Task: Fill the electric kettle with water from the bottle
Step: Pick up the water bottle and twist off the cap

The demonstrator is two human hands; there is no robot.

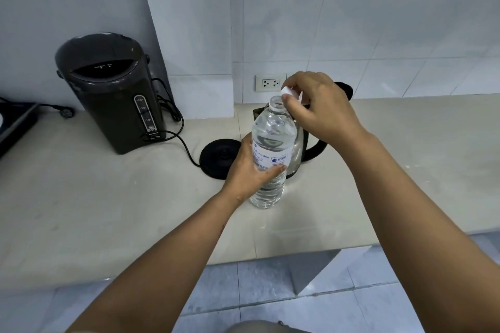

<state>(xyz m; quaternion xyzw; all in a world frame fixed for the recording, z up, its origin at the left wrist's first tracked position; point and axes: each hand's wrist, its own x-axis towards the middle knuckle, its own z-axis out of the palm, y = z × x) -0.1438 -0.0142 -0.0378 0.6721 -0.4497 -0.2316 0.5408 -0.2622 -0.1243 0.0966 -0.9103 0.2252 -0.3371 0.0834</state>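
Holding the clear water bottle (270, 154) upright on the counter (108, 197) mid-frame, the left hand (250, 170) has its fingers wrapped round the label. The right hand (316, 105) pinches the white cap (288, 92) just above the open neck. The electric kettle (305, 140) sits right behind the bottle, off its black base (219, 154), which lies just left. A dark hot-water dispenser (108, 89) stands at the upper left.

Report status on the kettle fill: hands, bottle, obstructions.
Left hand gripping bottle. Right hand holding cap, neck open. Kettle behind bottle, off base.
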